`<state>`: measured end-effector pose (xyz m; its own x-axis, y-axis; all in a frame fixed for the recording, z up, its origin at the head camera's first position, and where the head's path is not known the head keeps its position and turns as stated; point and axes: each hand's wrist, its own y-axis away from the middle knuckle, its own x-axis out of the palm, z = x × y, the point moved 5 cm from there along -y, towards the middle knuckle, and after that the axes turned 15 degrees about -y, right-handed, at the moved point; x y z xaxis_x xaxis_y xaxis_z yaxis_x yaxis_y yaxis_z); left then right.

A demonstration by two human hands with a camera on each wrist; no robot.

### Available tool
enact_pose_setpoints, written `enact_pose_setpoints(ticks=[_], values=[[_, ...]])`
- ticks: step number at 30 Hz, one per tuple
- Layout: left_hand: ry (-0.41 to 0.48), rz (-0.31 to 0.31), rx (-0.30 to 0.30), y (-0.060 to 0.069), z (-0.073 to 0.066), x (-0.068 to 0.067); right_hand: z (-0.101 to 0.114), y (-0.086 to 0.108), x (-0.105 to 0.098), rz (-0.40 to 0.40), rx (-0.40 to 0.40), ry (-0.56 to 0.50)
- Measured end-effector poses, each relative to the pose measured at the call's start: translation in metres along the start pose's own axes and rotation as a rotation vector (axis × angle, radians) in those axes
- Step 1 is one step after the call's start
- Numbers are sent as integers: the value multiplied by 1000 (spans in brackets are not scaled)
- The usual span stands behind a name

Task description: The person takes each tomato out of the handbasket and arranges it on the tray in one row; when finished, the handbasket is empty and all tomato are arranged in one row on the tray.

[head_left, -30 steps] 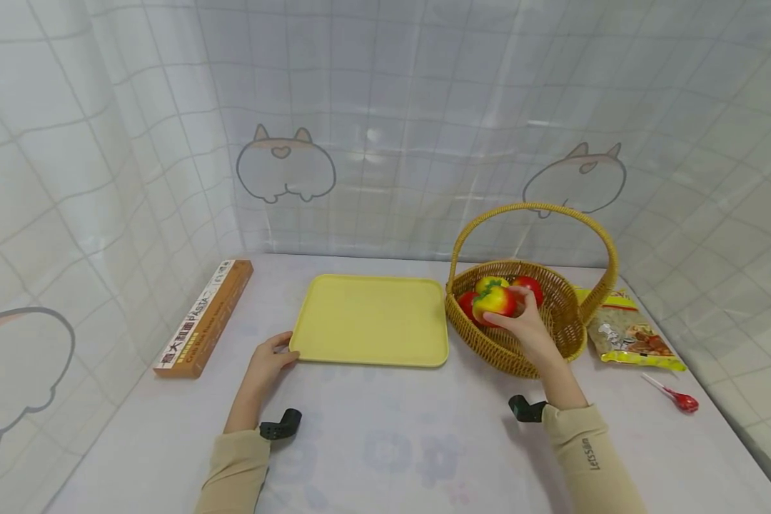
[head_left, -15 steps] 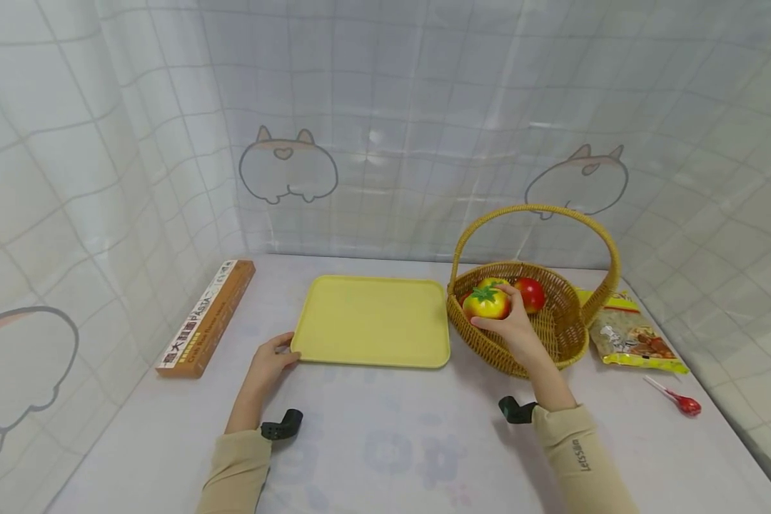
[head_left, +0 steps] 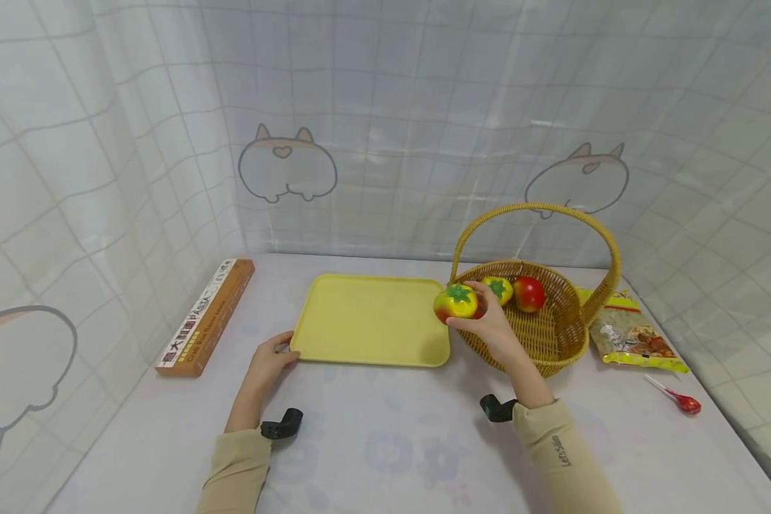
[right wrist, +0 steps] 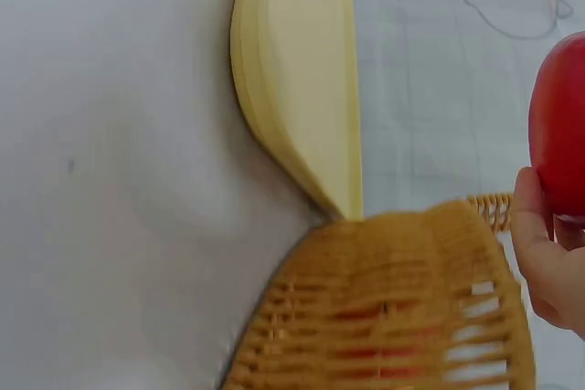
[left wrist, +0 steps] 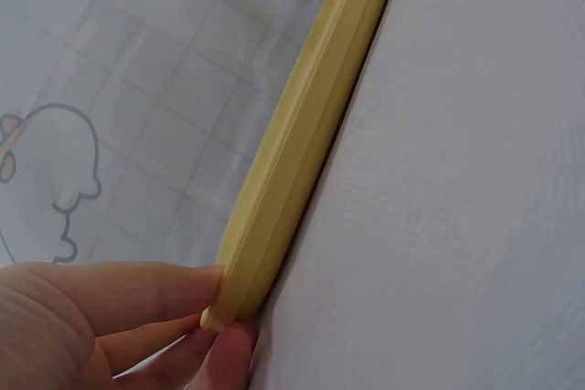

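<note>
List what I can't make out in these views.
Right wrist: the held fruit and the right hand, cut off by the right edge; what lies inside the basket, mostly hidden by its woven wall.
Left wrist: far end of the yellow tray, cut off by the top edge.
Head: wording on the food packet, too small to read.

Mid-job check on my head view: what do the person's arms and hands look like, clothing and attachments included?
The left hand and right hand wear no gloves. The left beige fabric sleeve looks plain; the right beige fabric sleeve carries small dark lettering. A bent black left wrist device and matching right wrist device sit by the sleeve ends.
</note>
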<state>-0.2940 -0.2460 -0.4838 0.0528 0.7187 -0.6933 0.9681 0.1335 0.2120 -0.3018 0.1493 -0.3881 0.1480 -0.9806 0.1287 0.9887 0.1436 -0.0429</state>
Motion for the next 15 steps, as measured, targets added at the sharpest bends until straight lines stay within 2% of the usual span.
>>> enact_pose_setpoints(ticks=[8, 15], values=[[4, -6, -3, 1, 0, -1, -14, -9, 24, 56, 13, 10], [0, -16, -1, 2, -1, -2, -29, -20, 50, 72, 27, 39]])
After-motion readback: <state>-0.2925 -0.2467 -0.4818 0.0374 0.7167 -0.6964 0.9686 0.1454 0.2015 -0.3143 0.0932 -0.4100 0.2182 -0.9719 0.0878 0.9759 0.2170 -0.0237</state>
